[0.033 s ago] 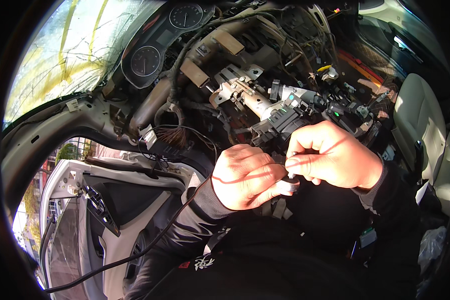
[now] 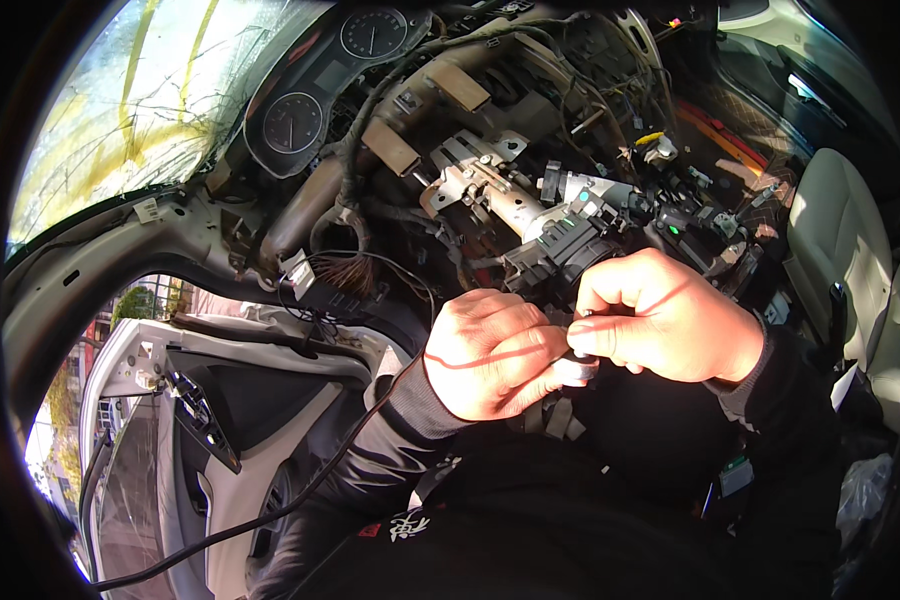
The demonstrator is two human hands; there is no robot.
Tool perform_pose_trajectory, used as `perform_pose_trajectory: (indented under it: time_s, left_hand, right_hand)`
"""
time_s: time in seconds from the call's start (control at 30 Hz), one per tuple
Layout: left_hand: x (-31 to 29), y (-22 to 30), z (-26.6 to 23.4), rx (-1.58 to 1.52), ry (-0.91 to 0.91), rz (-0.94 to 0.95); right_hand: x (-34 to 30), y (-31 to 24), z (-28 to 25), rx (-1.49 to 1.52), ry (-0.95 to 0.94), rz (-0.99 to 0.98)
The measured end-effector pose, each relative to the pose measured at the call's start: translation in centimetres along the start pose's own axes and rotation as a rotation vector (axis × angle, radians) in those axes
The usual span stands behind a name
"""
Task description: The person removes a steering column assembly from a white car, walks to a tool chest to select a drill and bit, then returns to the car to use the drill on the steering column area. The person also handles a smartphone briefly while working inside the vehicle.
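My left hand is closed, its thumb and fingers round a small rounded grey part that is mostly hidden. Against its fingertips, my right hand pinches thumb to forefinger on a small thin piece, too covered to name. The two hands touch in front of my chest. Just beyond them is a bare steering column with a dark switch module at its near end.
The stripped dashboard shows an instrument cluster, a metal crossbeam and cut wires. A black cable runs past my left forearm. The open car door stands left; a light seat is at right.
My right hand has shifted very slightly left, its thumb tip closer to my left fingers. My left hand stays nearly still.
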State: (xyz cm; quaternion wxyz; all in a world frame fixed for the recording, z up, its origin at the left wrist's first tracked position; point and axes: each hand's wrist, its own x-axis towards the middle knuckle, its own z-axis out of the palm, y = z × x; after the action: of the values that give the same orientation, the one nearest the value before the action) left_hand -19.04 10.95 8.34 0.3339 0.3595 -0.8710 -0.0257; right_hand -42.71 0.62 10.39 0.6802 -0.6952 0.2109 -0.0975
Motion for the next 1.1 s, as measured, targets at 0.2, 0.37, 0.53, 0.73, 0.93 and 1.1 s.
perform_pose_trajectory:
  time_s: [0.2,0.37,0.53,0.73,0.93,1.1]
  left_hand:
    - [0.2,0.9,1.5,0.049,0.199,-0.118]
    - [3.3,0.4,3.2,-0.915,1.012,-0.465]
    - [5.9,-0.1,2.2,-1.067,0.963,-0.731]
    - [6.4,-8.7,-0.4,-0.664,0.948,-0.719]
    - [3.2,-19.8,1.4,-0.435,0.474,-0.815]
    - [2.1,-22.5,3.6,-0.451,0.495,-0.699]
  right_hand:
    - [0.8,1.4,2.0,0.118,0.210,-0.175]
    - [2.8,0.9,3.1,0.081,0.268,-0.398]
    - [4.4,-1.4,3.7,-0.315,0.441,-0.456]
    - [8.8,-3.1,-4.7,-0.673,0.389,-0.435]
    - [18.7,-0.1,-9.8,-0.953,0.172,-0.132]
    - [21.1,1.5,-10.2,-0.964,0.198,-0.249]
